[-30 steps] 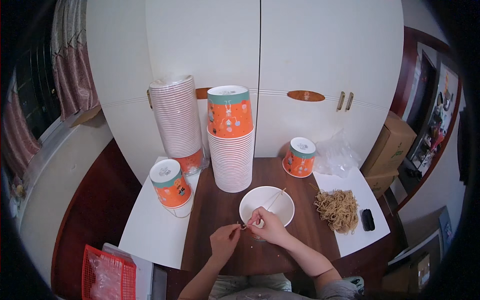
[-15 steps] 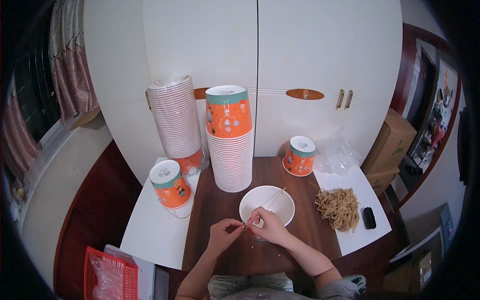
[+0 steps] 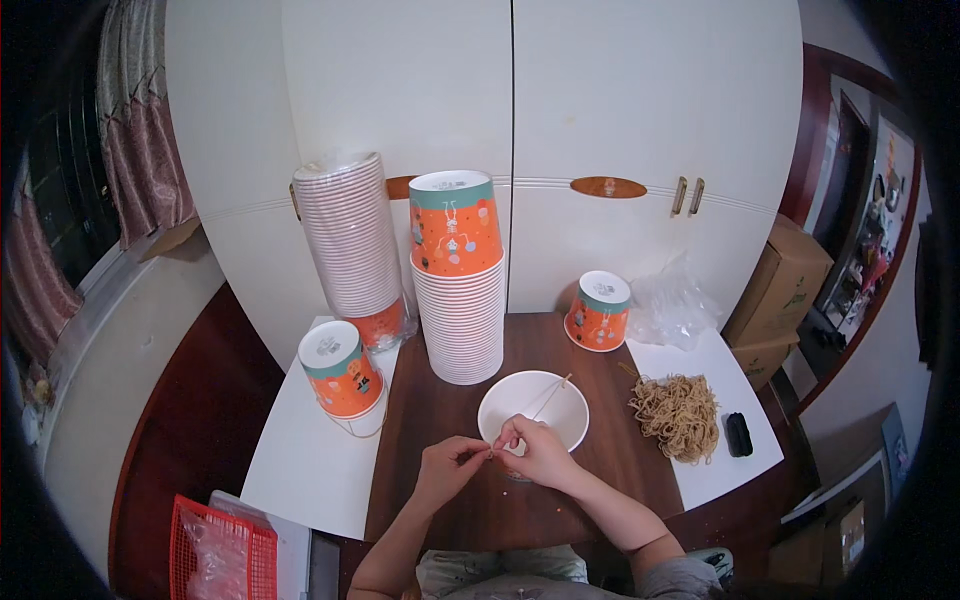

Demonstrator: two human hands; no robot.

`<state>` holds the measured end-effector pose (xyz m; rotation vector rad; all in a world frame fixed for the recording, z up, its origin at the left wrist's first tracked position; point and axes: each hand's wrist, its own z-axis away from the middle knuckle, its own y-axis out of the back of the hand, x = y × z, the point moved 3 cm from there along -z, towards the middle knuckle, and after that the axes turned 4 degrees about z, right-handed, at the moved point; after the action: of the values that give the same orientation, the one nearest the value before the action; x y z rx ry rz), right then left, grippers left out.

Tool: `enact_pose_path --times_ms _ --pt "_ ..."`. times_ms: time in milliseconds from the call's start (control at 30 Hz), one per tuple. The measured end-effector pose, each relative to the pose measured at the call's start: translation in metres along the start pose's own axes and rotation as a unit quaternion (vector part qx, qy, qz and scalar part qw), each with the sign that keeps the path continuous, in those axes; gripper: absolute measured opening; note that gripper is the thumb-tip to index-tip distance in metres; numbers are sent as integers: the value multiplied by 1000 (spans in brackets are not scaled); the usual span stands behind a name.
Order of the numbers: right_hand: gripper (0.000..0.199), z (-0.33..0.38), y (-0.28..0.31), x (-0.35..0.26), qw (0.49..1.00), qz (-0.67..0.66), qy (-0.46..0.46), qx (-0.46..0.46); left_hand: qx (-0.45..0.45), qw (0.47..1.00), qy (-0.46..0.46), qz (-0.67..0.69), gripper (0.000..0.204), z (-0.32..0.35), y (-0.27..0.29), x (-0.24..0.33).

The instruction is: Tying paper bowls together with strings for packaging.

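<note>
At the near part of the brown-and-white worktop (image 3: 460, 518), the left hand (image 3: 448, 470) and the right hand (image 3: 543, 455) meet over the near-left rim of an open paper bucket (image 3: 494, 402), which stands mouth up. The thumb and forefinger of each hand are pressed together, pinching what appears to be one end of a tan cord (image 3: 566, 380) (the fingertips hide most of it); another part of the cord shows at the far rim. Compared with a second earlier, the left forefinger reaches further forward, the two hands' fingertips lie closer, and the short piece between them is nearly covered. This suggests that the work has narrowed to fine handling of that end, the bucket itself keeping its place. Farther right lie a loose heap of cords (image 3: 677, 420) and a small black object (image 3: 738, 435); at left stands an upturned bucket (image 3: 345, 382). Beyond are a second upturned bucket (image 3: 598, 325), a clear plastic bag (image 3: 675, 305), a tall stack of buckets (image 3: 458, 310) and a plastic-wrapped stack (image 3: 348, 240), all before a white cupboard (image 3: 640, 90).
</note>
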<state>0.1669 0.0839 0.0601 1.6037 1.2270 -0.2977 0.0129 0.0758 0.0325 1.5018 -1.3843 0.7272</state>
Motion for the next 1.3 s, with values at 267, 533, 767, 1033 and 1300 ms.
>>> enact_pose_path --times_ms 267,533,767,1033,1300 --pt "19 0 3 0 1000 12 -1 -4 -33 999 -16 -13 9 -2 2 -1" --pt "26 -6 17 -7 991 84 108 8 -118 954 151 230 8 -3 -1 -11" --pt "21 -1 12 10 988 -73 -5 -133 -135 881 250 378 5 -4 -5 -19" --pt "18 0 15 -5 995 -48 47 -71 -154 857 270 412 8 -4 -9 -16" --pt "7 -1 12 -6 993 -33 114 -28 -158 856 278 406 9 -5 -7 -13"
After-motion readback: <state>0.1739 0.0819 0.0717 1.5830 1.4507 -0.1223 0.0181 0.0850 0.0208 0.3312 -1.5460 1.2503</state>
